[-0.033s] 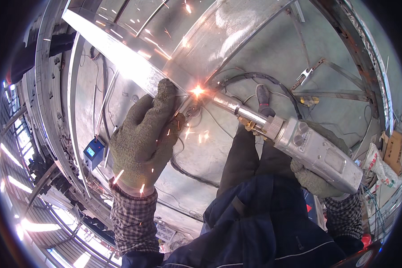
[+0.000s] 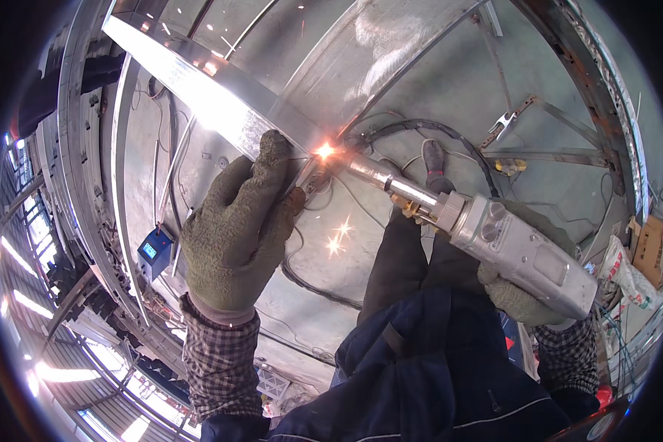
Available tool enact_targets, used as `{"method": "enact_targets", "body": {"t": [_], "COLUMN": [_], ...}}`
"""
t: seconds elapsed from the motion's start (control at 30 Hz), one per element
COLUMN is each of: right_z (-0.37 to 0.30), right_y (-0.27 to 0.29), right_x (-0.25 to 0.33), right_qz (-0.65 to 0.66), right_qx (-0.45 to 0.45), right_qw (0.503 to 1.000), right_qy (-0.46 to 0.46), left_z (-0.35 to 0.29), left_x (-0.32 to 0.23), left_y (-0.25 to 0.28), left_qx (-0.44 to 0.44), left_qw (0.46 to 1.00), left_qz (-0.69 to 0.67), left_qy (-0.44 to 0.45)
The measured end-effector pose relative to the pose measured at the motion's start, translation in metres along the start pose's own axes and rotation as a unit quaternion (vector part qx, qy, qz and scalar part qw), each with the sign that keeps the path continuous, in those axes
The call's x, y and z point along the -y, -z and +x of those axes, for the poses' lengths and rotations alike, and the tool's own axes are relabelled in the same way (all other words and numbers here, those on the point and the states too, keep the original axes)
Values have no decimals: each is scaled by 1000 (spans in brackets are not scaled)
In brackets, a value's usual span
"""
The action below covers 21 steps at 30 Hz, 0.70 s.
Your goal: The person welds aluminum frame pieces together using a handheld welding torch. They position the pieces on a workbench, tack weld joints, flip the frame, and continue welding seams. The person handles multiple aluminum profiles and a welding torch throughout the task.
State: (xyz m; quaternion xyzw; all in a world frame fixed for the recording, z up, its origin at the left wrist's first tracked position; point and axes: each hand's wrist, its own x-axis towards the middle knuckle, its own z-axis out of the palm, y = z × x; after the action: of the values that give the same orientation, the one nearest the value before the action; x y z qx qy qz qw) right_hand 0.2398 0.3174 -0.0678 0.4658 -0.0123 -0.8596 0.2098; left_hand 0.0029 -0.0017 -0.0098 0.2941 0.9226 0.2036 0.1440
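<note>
A handheld laser welding gun (image 2: 523, 254), silver and boxy with a narrow nozzle, points up and left. My right hand (image 2: 516, 295), in a green glove, is wrapped round its body, with part of the fingers hidden beneath. At the nozzle tip a bright orange-white spark (image 2: 325, 150) glows on the joint of two metal profiles. One is a shiny steel beam (image 2: 191, 88) running to the upper left; the other is a wider grey beam (image 2: 390, 44). My left hand (image 2: 232, 228), also gloved, grips the near end of the shiny beam, left of the spark.
Dark cables (image 2: 449, 125) loop over the grey floor beyond the joint. A blue box with a lit screen (image 2: 155, 250) stands at the left. Rusty steel framing (image 2: 574, 66) curves along the right, near a cardboard box (image 2: 650, 247) and a white sack (image 2: 626, 272). My shoe (image 2: 434, 156) shows below.
The welding gun has shifted very slightly to the left with my right hand. Fewer sparks fly over the beams and my left glove; a small cluster shows over the floor. My left hand stays in place.
</note>
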Motion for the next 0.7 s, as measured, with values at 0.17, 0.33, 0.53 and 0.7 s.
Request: {"method": "enact_targets", "body": {"t": [0.17,0.33,0.53,0.7], "right_z": [5,3,14,14], "right_y": [31,42,52,52], "right_x": [4,0,-4,1], "right_qz": [369,553,527,355], "right_qx": [125,168,227,175], "right_qw": [891,760,766,900], "right_qy": [-235,-298,-289,-182], "left_z": [2,1,3,1], "left_x": [7,7,5,-6], "left_y": [-4,-3,-3,4], "left_qx": [-15,-16,-14,39], "left_qw": [999,999,999,998], "left_qz": [30,37,41,21], "left_qy": [-31,-32,-25,45]}}
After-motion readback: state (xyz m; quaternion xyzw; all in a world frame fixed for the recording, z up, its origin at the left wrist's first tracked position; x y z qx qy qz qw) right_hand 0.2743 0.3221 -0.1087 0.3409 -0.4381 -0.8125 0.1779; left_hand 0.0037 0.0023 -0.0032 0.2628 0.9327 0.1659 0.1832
